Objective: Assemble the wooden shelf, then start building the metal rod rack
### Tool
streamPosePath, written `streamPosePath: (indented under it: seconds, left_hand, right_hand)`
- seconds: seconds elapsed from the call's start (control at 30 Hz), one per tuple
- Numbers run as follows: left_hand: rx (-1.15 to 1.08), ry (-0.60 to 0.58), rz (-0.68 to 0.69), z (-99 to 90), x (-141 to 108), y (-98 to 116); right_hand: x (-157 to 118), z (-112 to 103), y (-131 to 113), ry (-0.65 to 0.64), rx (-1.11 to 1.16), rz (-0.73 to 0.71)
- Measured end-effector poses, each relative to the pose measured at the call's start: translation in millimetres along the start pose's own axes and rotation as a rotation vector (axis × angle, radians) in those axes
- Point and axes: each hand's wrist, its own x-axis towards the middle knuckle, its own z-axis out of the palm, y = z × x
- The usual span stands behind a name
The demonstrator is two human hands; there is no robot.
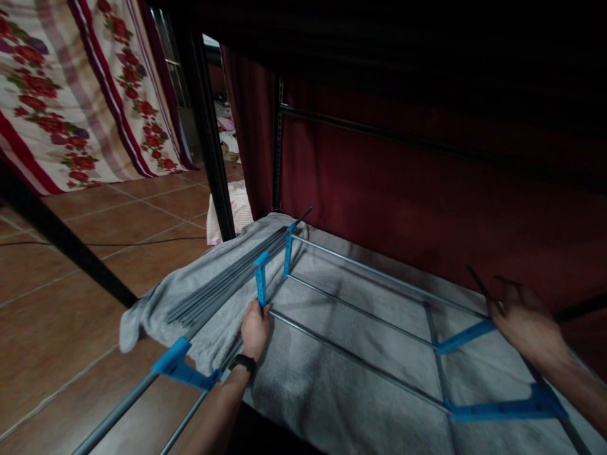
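A frame of grey metal rods [355, 351] joined by blue plastic connectors lies over a grey cloth. My left hand [255, 328], with a dark wristband, is closed around the lower end of an upright blue connector [260, 281], where a rod meets it. My right hand [531, 325] is at the far right corner, its fingers curled round a dark rod [477, 279] beside another blue connector [467, 336]. Its fingers are slightly blurred. Nearer me on the left, a blue connector [175, 365] joins two more rods that run out of view.
Several loose grey rods [227, 278] lie bundled on the grey cloth [332, 385]. Black metal posts [208, 139] and a dark overhead surface surround it. A dark red curtain [403, 183] hangs behind. Left are a tiled floor [137, 218], a cable and a floral curtain [85, 88].
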Motion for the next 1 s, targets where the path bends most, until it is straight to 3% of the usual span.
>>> streamPosePath:
  seconds: [0.13, 0.23, 0.33, 0.43, 0.53, 0.63, 0.7, 0.83, 1.0]
  left_hand:
    - [0.03, -0.011, -0.013, 0.8, 2.1, 0.6]
    - [0.05, -0.021, -0.019, 1.2, 3.9, 0.4]
    - [0.074, -0.034, -0.023, 1.5, 4.7, -1.1]
    - [0.07, -0.026, 0.001, 2.1, 4.9, -3.9]
    - [0.048, -0.021, 0.03, 2.6, 5.4, -7.1]
    - [0.024, -0.046, 0.021, 2.2, 7.1, -9.3]
    - [0.008, -0.058, 0.01, 1.6, 8.9, -10.0]
    - [-0.012, -0.076, 0.01, -0.2, 12.7, -10.1]
    - [0.01, -0.088, -0.013, -1.7, 17.5, -14.7]
  right_hand:
    - [5.3, -18.0, -57.2, -0.047, 0.211, -0.388]
    - [-5.1, -19.3, -124.3, -0.195, 0.329, -0.643]
    - [-21.2, -6.0, -192.0, -0.346, 0.364, -0.81]
    - [-35.0, 14.9, -242.9, -0.459, 0.424, -0.771]
    - [-52.0, 36.7, -270.8, -0.45, 0.537, -0.524]
    - [-82.5, 61.5, -273.2, -0.354, 0.685, -0.28]
    - [-109.3, 81.3, -259.1, -0.25, 0.739, -0.135]
    - [-160.8, 118.4, -204.0, -0.053, 0.758, 0.215]
    - [-195.7, 133.8, -149.5, -0.001, 0.634, 0.736]
